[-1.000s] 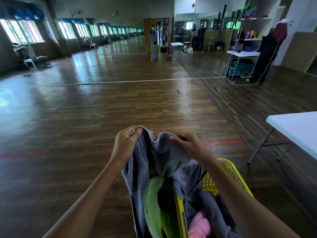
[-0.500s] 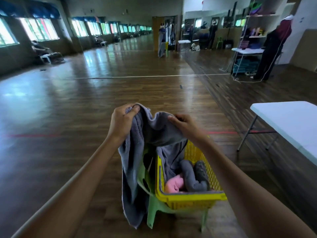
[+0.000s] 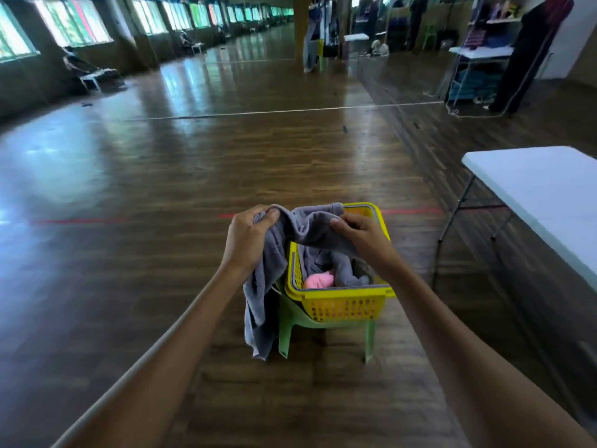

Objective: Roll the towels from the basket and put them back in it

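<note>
A yellow plastic basket (image 3: 342,305) sits on a low green stool (image 3: 292,321) on the wooden floor. Above it I hold a grey towel (image 3: 263,295) by its top edge. My left hand (image 3: 247,239) grips the towel's left corner and my right hand (image 3: 361,234) pinches the right corner. The towel sags between my hands and hangs down the basket's left side, nearly to the floor. Inside the basket lie a pink towel (image 3: 318,280) and another grey towel (image 3: 347,273).
A white folding table (image 3: 542,195) stands at the right. A red line (image 3: 80,220) crosses the floor beyond the basket. A person (image 3: 529,50) stands by shelves at the far right. Chairs line the windows at the left.
The basket and stool have come fully into view as my head tipped down and back. Both hands keep their grip on the grey towel, which now hangs lower beside the basket.
</note>
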Demonstrator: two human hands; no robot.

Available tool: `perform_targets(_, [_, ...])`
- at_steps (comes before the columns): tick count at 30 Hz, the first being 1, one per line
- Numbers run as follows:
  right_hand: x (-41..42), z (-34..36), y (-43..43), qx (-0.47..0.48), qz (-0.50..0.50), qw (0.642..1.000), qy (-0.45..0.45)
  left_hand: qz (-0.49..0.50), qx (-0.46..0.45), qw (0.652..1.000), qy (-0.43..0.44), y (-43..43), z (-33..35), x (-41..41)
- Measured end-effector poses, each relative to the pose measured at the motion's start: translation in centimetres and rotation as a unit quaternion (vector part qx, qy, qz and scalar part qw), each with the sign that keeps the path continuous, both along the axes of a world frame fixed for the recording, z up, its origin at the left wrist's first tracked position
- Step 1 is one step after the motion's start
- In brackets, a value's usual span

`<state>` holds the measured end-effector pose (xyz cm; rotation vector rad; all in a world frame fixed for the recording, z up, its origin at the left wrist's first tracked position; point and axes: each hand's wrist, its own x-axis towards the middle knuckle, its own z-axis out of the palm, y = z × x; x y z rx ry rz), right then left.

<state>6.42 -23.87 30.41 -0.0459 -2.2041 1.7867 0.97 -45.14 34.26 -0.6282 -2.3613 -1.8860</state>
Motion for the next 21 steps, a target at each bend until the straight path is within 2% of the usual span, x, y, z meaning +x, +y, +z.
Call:
perform_targets(10, [11.1, -0.1, 8.5, -0.017, -0.151, 0.988, -0.005, -0.145, -0.006, 0.989, -0.006, 11.7, -0.3, 7.1])
perform_targets(21, [16.7, 1.5, 30.2, 0.005, -0.26, 0.966, 0.003, -0.23, 0.001, 0.972, 0.052, 36.6, -0.3, 8.5])
